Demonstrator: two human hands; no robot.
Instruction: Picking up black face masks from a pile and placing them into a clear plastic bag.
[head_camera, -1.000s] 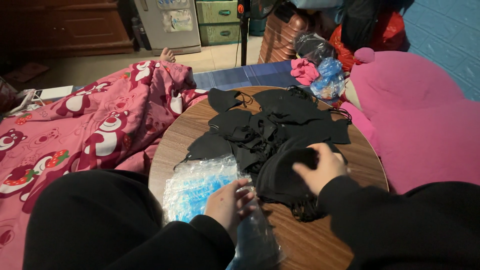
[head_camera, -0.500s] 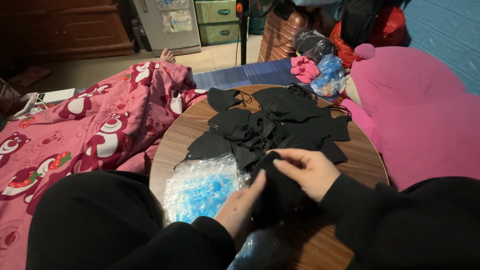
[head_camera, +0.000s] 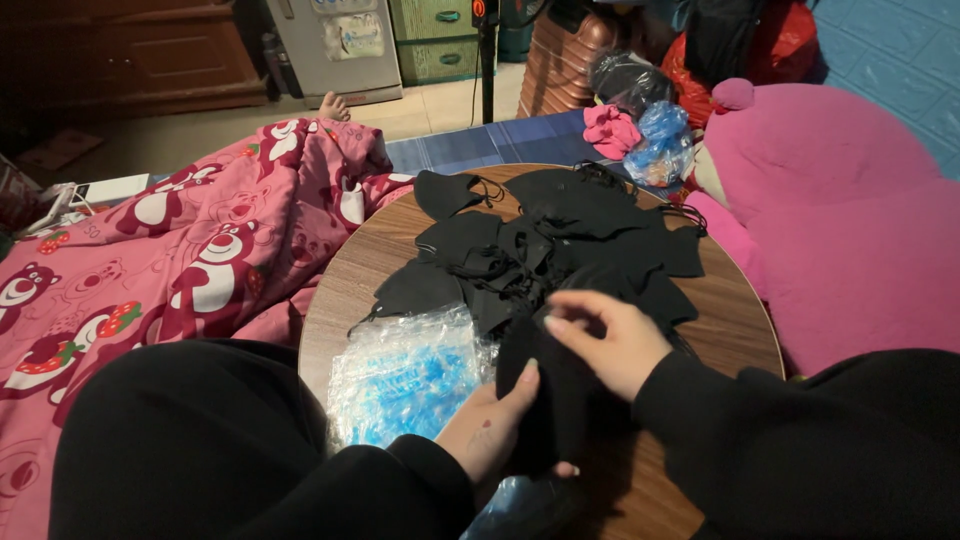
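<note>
Hands meet at the near edge of the round wooden table (head_camera: 730, 330): left hand (head_camera: 495, 425) props a black cloth piece (head_camera: 545, 395) from below, its long axis running toward the person, while right hand (head_camera: 610, 340) has its fingers pinched on the top edge. Clear plastic bag (head_camera: 405, 375) holds blue items just left. Black pieces (head_camera: 560, 235) are heaped beyond.

One head-worn view looks steeply down, close over the round table (head_camera: 720, 330); far edges seem dim.

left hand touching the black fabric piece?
Touching. Head view: left hand has its thumb pressed against the black fabric piece, and the right hand pinches its top.
</note>
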